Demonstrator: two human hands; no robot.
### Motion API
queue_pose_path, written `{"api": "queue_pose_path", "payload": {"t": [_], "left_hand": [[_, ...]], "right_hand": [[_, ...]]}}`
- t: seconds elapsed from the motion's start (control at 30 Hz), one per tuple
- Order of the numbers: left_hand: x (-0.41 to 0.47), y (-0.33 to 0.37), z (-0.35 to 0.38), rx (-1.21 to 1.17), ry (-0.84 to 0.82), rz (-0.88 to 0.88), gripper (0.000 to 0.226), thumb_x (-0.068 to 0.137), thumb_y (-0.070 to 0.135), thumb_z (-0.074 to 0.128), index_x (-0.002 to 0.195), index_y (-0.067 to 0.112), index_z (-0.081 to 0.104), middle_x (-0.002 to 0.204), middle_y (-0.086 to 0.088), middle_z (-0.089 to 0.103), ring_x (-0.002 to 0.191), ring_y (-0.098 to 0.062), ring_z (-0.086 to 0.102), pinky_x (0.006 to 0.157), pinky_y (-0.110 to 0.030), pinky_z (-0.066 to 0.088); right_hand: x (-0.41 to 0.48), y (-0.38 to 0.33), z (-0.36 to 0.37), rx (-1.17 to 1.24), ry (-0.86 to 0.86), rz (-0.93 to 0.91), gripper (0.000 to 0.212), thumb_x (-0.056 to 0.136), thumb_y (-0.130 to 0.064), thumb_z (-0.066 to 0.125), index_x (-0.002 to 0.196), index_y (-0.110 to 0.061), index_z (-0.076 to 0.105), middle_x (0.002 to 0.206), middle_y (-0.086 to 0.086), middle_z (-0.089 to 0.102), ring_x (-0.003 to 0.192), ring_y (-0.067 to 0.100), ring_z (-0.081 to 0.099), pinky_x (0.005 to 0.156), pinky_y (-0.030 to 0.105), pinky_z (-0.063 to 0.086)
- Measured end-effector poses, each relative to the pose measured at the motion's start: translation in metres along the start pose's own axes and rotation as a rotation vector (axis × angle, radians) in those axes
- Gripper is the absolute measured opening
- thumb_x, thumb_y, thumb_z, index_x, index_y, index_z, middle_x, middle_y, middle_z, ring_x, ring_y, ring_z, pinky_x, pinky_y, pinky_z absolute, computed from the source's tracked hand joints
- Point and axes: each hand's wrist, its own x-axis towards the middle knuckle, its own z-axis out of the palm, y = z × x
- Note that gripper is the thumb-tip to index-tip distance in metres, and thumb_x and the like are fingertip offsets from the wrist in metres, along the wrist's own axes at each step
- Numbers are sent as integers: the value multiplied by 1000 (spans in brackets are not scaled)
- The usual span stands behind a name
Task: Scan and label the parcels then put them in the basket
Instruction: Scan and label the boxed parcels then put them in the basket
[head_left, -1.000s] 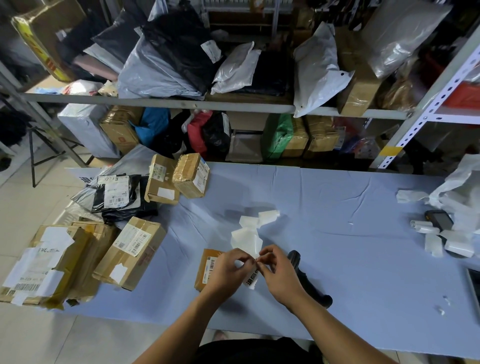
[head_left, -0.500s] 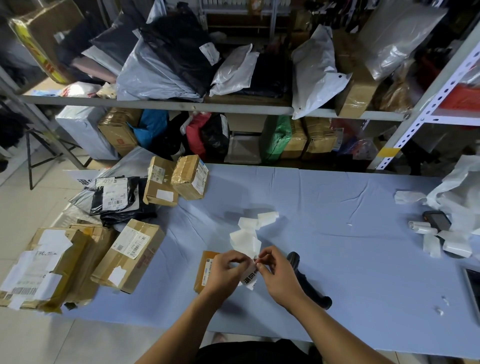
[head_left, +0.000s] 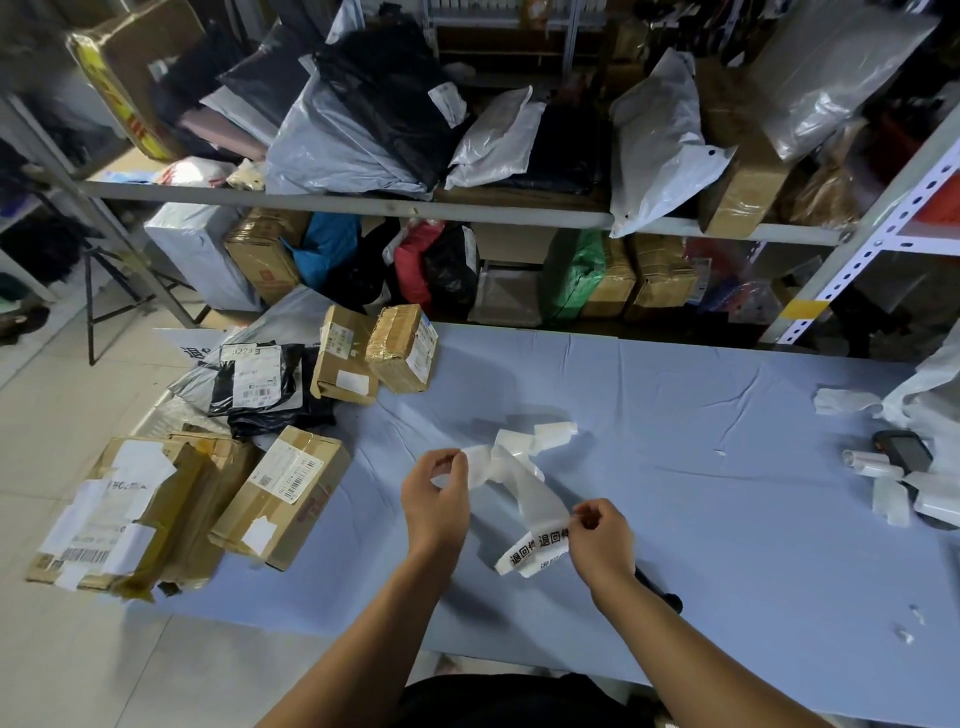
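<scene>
Left hand (head_left: 436, 493): raised above the worktop (head_left: 675, 415), thumb and fingers pinched together on the plain far end of the label strip (head_left: 540, 493).
Right hand (head_left: 602, 540): nearer the body, thumb and forefinger clamped on the edge of the printed label (head_left: 530, 553) at the strip's near end; the other fingers are curled in.
Label strip: pale, see-through paper stretched between the two hands and held off the blue cloth. More of it lies curled on the worktop just beyond the hands.
Printed label: white with bold black characters, hanging bent below the right fingers.
Parcels: all at the left end of the worktop, well apart from the hands. A taped brown box (head_left: 291, 493) is nearest, with a torn larger box (head_left: 119, 514) beside it. Farther back lie a black bag (head_left: 254, 379) and two small boxes (head_left: 345, 358) side by side.
Scanner (head_left: 660, 592): a dark handle shows under the right wrist, mostly hidden.
Shelf (head_left: 363, 200): behind the worktop, stacked with bags and boxes.
</scene>
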Motion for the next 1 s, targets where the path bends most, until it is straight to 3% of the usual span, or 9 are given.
{"api": "queue_pose_path", "payload": {"t": [0.13,0.27,0.37,0.47,0.57,0.67,0.73,0.87,1.0], "left_hand": [[6,-2,-8,195,21,329,8,91,12,64,87,17,68,92,5,64,88,-15,62,77,-31,53],[10,-10,-10,427,-16,786,5,87,11,66,83,10,69,93,-2,62,90,-21,57,76,-31,46],[7,-19,-14,536,-52,966,2,86,13,70,87,10,70,101,-4,64,96,-23,59,77,-33,46],[5,-23,-27,565,-118,1052,13,85,19,69,97,13,69,115,-6,63,107,-26,59,81,-36,48],[7,-21,-50,528,-226,801,52,79,42,73,124,22,59,131,-1,54,122,-14,52,94,-27,45],[7,-10,-66,35,-360,89,67,79,44,77,137,23,50,122,2,65,107,-6,64,88,-26,52],[17,-9,-72,-210,-382,-201,56,81,38,73,130,15,58,111,-6,73,94,-13,71,75,-28,54],[31,-13,-80,-185,-365,-285,15,87,12,73,101,7,74,91,-11,76,80,-18,70,60,-21,50],[41,-27,-78,-18,-328,-174,1,84,6,75,85,6,75,78,-10,75,67,-12,70,55,-17,49]], "right_hand": [[-11,-19,3,-72,44,-68,13,88,-14,56,90,-23,66,97,-1,67,86,19,61,71,32,50],[-40,-68,16,259,-215,-133,9,90,-27,67,90,-19,67,81,0,74,80,18,72,74,34,60],[-51,-96,25,450,-253,-36,22,85,-34,75,100,-21,63,86,2,74,77,15,73,73,30,61],[-49,-103,29,459,-257,-37,29,84,-20,77,106,-25,59,90,3,74,80,15,73,66,23,56],[-47,-97,32,367,-291,-115,29,89,-17,73,109,-28,56,93,1,75,83,14,73,68,21,55],[-50,-90,34,265,-335,-208,26,90,-18,72,108,-29,57,94,-3,73,86,12,71,68,18,54],[-54,-86,39,218,-381,-241,25,90,-15,71,110,-25,58,95,-2,71,86,13,70,65,17,54],[-56,-78,54,128,-415,-247,29,90,-12,71,117,-19,60,103,-1,68,86,7,66,58,10,52],[-49,-70,72,84,-365,-157,28,88,-13,74,115,-13,64,101,3,69,82,6,66,52,8,47]]}}
